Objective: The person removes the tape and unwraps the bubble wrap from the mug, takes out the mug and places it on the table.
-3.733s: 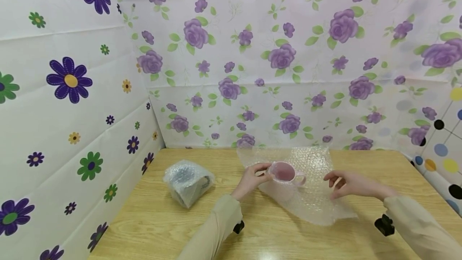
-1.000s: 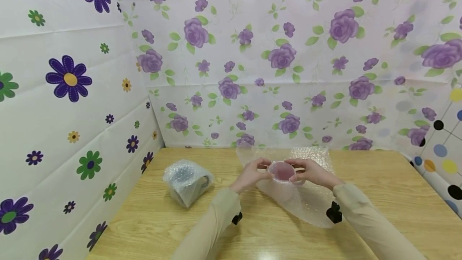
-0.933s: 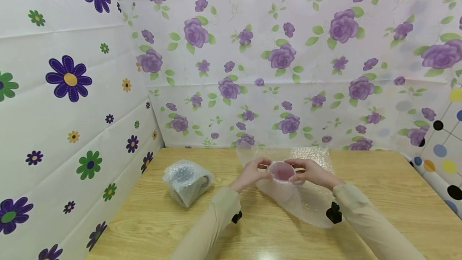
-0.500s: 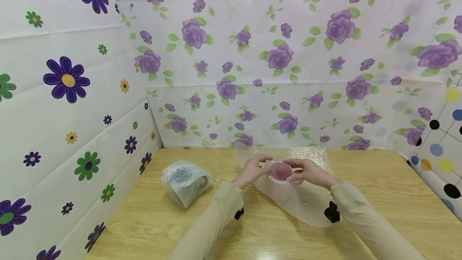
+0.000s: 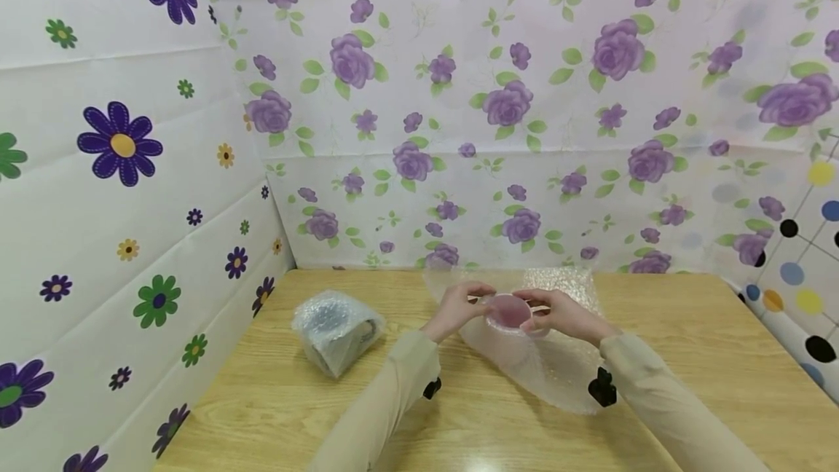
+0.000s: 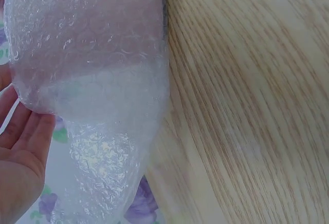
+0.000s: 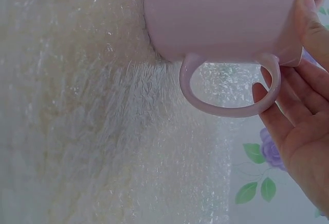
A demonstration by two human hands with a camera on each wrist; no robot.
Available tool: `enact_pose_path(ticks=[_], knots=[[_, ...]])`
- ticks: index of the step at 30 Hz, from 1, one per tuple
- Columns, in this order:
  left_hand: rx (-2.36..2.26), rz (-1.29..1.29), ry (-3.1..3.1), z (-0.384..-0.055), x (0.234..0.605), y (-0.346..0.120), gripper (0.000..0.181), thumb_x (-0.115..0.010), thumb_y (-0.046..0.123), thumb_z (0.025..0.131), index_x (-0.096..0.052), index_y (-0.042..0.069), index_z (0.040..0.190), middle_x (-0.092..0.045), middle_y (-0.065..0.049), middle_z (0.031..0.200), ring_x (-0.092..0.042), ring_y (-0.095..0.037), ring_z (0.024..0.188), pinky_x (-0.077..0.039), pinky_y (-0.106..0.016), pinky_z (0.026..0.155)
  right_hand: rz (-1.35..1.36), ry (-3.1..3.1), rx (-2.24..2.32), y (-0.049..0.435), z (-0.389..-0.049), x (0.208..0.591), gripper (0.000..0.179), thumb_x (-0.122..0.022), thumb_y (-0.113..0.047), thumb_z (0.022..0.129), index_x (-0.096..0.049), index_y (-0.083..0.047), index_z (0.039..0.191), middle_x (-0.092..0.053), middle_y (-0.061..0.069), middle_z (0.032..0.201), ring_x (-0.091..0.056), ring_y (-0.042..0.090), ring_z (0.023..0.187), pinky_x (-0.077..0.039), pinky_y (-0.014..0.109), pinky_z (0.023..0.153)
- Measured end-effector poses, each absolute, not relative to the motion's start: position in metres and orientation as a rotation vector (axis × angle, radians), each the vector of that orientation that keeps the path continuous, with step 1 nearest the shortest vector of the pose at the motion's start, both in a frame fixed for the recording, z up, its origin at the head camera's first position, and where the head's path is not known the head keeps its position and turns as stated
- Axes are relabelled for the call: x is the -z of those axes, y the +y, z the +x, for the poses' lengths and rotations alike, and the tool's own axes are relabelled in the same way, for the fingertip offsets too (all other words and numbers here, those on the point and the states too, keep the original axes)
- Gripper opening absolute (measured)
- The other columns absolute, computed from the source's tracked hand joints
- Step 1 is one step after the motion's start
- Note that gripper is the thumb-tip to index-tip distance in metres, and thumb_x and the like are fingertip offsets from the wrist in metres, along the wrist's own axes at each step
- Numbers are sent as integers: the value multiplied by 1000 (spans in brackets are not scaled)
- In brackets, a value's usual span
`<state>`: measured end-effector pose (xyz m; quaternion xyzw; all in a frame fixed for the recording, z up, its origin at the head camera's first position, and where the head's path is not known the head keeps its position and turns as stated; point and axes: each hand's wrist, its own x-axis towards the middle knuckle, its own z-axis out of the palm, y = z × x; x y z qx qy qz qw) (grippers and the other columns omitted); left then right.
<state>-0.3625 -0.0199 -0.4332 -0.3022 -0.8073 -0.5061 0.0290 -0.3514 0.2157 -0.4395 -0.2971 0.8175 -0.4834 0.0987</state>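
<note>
A pink mug (image 5: 510,311) stands upright on a sheet of bubble wrap (image 5: 544,377), which is drawn up around its left side. At the mug's left rim my left hand (image 5: 457,310) holds the wrap against it; the left wrist view shows fingers (image 6: 32,131) at the wrap's edge and the pink body behind the bubbles. My right hand (image 5: 565,315) grips the mug's right side, thumb near the rim and a fingertip on the handle (image 7: 226,112). That right side is bare of wrap in the right wrist view.
A bubble-wrapped bundle (image 5: 337,332) lies on the left of the wooden table (image 5: 275,414). Flowered cloth (image 5: 406,122) hangs behind the table and at the left. A small black device sits under each wrist.
My right hand has moved left from beside the wrap onto the mug and now covers part of its handle. My left hand has shifted slightly at the left rim.
</note>
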Motion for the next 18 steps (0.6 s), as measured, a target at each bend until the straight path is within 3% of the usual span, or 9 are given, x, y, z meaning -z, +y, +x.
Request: enact_pose_path(ticks=[6, 10, 18], knots=[[1614, -930, -2432, -363, 433, -26, 29, -71, 0, 76, -64, -5, 103, -63, -13, 101, -57, -28, 96, -46, -31, 81, -882, 2419, 1430, 216, -352, 440, 66, -70, -18, 79, -39, 6, 132, -41, 27, 128, -45, 41, 111, -46, 35, 82], [1600, -923, -2441, -363, 432, -33, 28, -71, 1, 77, -64, -4, 103, -63, -10, 101, -57, -24, 94, -47, -26, 78, -884, 2411, 1431, 215, -351, 439, 66, -69, -18, 80, -38, 7, 132, -41, 28, 128, -45, 41, 111, -45, 36, 82], [1536, -881, -2499, -359, 431, -49, 30, -70, 6, 79, -63, 2, 108, -62, -5, 103, -55, -14, 95, -42, -25, 85, -878, 2412, 1426, 215, -349, 438, 66, -69, -17, 80, -37, 8, 132, -39, 30, 128, -45, 43, 109, -45, 34, 82]])
